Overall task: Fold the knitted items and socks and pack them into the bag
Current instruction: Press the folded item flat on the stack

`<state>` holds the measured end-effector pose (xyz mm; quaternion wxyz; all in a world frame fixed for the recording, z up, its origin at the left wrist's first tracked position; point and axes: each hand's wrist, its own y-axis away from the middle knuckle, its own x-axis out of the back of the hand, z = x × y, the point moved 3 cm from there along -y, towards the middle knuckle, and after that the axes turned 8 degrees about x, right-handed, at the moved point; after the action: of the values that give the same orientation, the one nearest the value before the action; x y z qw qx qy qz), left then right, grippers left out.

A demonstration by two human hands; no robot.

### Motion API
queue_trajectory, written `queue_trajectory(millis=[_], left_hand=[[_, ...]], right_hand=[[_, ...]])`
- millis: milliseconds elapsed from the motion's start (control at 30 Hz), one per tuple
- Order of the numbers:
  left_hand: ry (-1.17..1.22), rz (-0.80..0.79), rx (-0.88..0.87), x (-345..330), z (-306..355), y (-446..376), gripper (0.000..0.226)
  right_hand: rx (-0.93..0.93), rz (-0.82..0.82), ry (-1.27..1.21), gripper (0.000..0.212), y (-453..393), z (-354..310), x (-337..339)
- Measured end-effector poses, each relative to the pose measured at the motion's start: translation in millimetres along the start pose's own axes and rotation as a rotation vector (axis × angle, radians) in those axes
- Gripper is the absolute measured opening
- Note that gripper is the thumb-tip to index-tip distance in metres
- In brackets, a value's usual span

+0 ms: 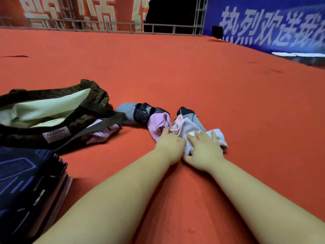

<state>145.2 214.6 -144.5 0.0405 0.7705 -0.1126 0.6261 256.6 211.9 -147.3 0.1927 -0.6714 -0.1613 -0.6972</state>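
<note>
Bag gapes, pale lining showing; both hands flat on socks.

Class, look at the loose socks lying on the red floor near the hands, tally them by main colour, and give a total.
Grey: 2 — grey sock by the bag strap, grey sock with black toe
Black: 1 — black mesh sock
Pink: 1 — pink sock
White or pale: 1 — pale sock under the hands
Total: 5
</note>
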Motion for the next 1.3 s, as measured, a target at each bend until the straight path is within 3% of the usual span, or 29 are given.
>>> queue_trajectory(millis=[200,633,767,967,1033,1167,1200,1300], left_hand=[[0.034,0.019,0.013,1,1,15,0.028],[0.305,0.009,0.095,1,9,167,0.029],[0.362,0.045,0.094,6,12,224,0.032],[0.573,0.122,0.145,17,22,318,0.045],[0.559,0.178,0.243,15,29,341,0.046],[0.561,0.222,0.355,17,42,374,0.023],[0.573,0.250,0.341,17,42,381,0.022],[0.756,0.172,0.274,22,36,394,0.029]], right_hand=[[0.082,-0.053,0.073,0.048,14,-10,0],[0.228,-0.164,0.070,0.044,131,-92,21],[0.169,-0.116,-0.167,0.072,183,-119,17],[0.103,-0.021,-0.463,0.085,257,-154,11],[0.062,0.022,-0.568,0.077,270,-165,13],[-0.092,0.045,-0.628,0.027,273,-170,29],[-0.122,0.045,-0.619,0.023,270,-169,34],[-0.163,0.059,-0.554,0.044,254,-172,40]])
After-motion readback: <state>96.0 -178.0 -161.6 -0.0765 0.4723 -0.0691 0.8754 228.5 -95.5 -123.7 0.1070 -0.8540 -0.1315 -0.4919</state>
